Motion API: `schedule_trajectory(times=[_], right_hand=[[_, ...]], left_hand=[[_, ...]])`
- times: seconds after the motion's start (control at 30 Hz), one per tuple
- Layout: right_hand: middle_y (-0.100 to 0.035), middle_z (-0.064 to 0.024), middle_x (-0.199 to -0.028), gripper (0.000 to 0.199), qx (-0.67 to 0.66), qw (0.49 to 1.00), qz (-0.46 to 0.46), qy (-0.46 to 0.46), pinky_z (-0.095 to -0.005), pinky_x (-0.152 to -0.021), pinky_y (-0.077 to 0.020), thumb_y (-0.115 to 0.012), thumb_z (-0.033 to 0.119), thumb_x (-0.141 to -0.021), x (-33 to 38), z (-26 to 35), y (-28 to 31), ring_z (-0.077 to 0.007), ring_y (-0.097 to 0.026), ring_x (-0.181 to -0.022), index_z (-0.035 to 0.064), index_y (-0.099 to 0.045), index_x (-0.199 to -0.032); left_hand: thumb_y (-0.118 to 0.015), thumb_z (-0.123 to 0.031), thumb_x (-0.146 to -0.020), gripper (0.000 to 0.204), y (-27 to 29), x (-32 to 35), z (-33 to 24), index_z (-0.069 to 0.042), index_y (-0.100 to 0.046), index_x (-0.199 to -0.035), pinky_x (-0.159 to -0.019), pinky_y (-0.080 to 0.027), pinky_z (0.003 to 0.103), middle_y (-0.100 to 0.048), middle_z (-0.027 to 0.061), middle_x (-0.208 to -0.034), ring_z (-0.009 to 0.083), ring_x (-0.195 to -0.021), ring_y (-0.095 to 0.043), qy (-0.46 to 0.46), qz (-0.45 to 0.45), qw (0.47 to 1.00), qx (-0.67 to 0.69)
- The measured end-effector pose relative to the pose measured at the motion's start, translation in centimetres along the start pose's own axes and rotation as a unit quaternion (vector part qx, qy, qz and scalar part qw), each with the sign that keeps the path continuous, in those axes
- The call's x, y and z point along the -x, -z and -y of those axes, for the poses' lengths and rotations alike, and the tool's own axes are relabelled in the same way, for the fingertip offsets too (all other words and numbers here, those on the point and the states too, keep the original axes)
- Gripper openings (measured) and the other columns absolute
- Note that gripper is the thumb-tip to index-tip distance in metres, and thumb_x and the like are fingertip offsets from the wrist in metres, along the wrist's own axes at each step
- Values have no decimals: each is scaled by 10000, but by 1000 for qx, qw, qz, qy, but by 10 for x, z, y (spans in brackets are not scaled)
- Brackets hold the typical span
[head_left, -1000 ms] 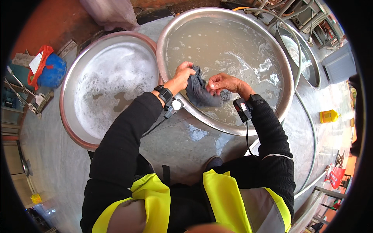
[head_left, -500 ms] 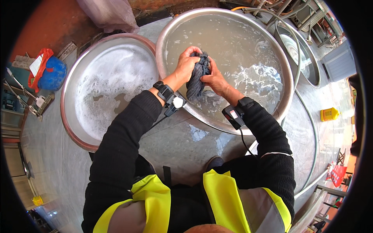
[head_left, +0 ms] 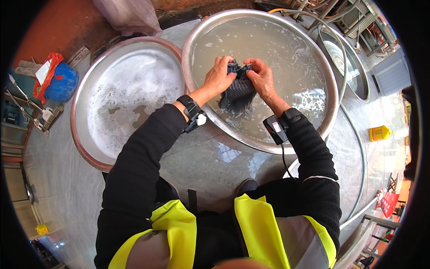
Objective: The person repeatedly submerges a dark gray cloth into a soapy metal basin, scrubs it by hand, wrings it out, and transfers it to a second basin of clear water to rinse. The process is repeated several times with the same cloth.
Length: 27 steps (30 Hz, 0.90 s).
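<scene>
A wet, dark grey cloth (head_left: 237, 95) with a ribbed, bunched look hangs between my hands over the large metal basin (head_left: 332, 107) of cloudy water. My left hand (head_left: 219, 77) grips its upper left part, fingers curled over the gathered top. On the other side my right hand (head_left: 262, 80) pinches the upper right edge between thumb and fingers. The cloth's lower end spreads out just above the water or touches it; I cannot tell which. What kind of cloth item it is does not show clearly.
Left of the large basin stands a smaller, reddish-rimmed basin (head_left: 74, 114) of foamy water. A hose (head_left: 358, 134) runs along the right side. Beyond are an oval metal tub (head_left: 365, 85), a grey bin (head_left: 390, 71) and a yellow jug (head_left: 380, 133). A blue bucket (head_left: 62, 85) stands far left.
The cloth has gone from a twisted bundle to a wider, hanging spread. My right hand has shifted right and up, away from my left, and now pinches the top edge.
</scene>
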State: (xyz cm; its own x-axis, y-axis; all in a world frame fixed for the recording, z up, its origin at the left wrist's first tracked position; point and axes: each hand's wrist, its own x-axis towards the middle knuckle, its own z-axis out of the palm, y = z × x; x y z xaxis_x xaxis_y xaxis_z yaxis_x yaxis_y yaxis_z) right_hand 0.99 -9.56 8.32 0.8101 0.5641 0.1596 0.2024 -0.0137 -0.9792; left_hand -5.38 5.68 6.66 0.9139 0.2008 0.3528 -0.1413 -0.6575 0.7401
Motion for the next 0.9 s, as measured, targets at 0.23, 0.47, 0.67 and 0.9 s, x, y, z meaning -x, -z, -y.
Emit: schedule_trajectory(times=[0.23,0.47,0.67,0.9], right_hand=[[-591,-57,-808,342,87,994,57,29,-266,-692,-447,-545,23,-694,8,22,4,-146,-564,-768,76,-529,-1031],[-605,-182,-889,374,387,922,-2,17,-423,-731,-452,-520,138,-712,-1,-7,26,-368,-574,-836,150,-542,-1085],[-610,-94,-820,286,-51,978,1,-204,-315,-724,-472,-445,96,-783,-10,-28,40,-221,-598,-773,12,-545,-1037],[-570,-131,-1000,282,-399,896,106,-164,-345,-884,-434,-418,21,-797,-4,-13,48,-236,-557,-943,-17,-483,-1069]], left_hand=[[-468,37,-766,306,8,-6,10,-85,-463,-1046,-697,-475,352,-526,88,-946,239,-860,-565,88,-41,988,121],[-385,-17,-828,255,10,-6,9,23,-497,-1054,-815,-466,330,-573,89,-980,188,-906,-577,253,43,814,521],[-468,-130,-805,276,14,-6,-2,-10,-552,-1039,-831,-431,335,-592,73,-1041,197,-926,-567,331,170,751,546],[-494,-196,-805,325,27,-4,-3,-25,-548,-1076,-914,-371,358,-587,66,-1084,188,-976,-548,249,250,682,641]])
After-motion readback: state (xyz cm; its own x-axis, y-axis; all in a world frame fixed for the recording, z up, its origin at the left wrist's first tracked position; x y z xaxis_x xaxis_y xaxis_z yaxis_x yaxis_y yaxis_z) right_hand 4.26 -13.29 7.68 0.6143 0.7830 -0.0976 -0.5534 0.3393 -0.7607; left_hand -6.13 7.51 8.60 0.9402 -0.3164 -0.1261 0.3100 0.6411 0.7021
